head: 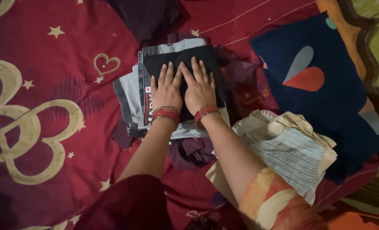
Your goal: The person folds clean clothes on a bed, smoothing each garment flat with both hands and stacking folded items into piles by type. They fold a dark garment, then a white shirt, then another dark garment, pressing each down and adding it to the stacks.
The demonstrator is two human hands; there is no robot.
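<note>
Both hands lie flat on a folded black garment (185,64), which tops a small stack of folded clothes (132,96) on the maroon bedsheet (49,55). The left hand (167,89) has its fingers straight and close together, palm down on the black cloth. The right hand (199,87), touching it side by side, presses likewise with fingers slightly fanned. Neither grips anything. A striped beige garment (289,155) lies right of the stack, a dark blue pillow (325,102) beyond it.

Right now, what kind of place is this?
Likely a bedroom at home: a maroon bedsheet with hearts and stars, a dark blue pillow, and both hands, left hand and right hand, pressing a stack of folded clothes.
</note>
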